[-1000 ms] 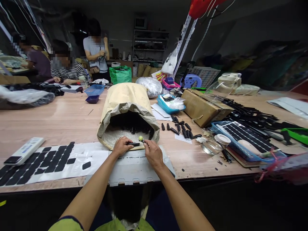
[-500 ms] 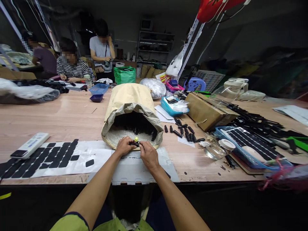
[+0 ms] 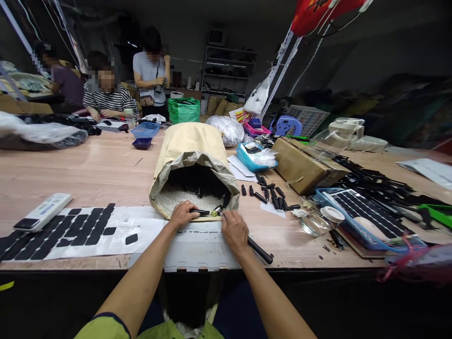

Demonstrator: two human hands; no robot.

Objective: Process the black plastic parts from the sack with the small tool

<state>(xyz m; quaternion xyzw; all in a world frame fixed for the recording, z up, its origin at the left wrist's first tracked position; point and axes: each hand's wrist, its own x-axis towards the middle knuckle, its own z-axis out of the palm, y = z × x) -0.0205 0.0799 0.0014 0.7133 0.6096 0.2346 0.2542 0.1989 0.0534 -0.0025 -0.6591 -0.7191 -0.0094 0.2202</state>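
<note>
At the far left of the wooden table (image 3: pixel 88 174) lies a white remote control (image 3: pixel 42 210). Just beside it is a white sheet (image 3: pixel 141 228) carrying rows of flat black pads (image 3: pixel 70 230). Beyond them, at the far end of the table, two seated people and one standing person are busy with their own work.

In the middle, the left hand (image 3: pixel 181 214) rests at the mouth of a tan sack (image 3: pixel 192 155) that lies on its side with its opening towards the person. The fingers are closed in a narrow pinch on a small black part (image 3: pixel 200 213), held flat on the sack's lower lip. More black parts show dimly inside the sack.

Just to the right, the right hand (image 3: pixel 235 230) is wrapped around a black-handled tool (image 3: pixel 259 249). The handle sticks out behind the hand towards the table's near edge. The tool's metal head points at the end of the pinched part, very near it or touching; which one cannot be told. Both hands sit over a pale grey panel (image 3: pixel 197 249) at the table's front edge.

Further right, loose black pieces (image 3: pixel 271 193) lie scattered on the table, near a blue tray (image 3: pixel 247 160) and a cardboard box (image 3: pixel 300 165). After these come a glass dish (image 3: pixel 313 225) and a solar panel (image 3: pixel 367 207) in a blue basket.
</note>
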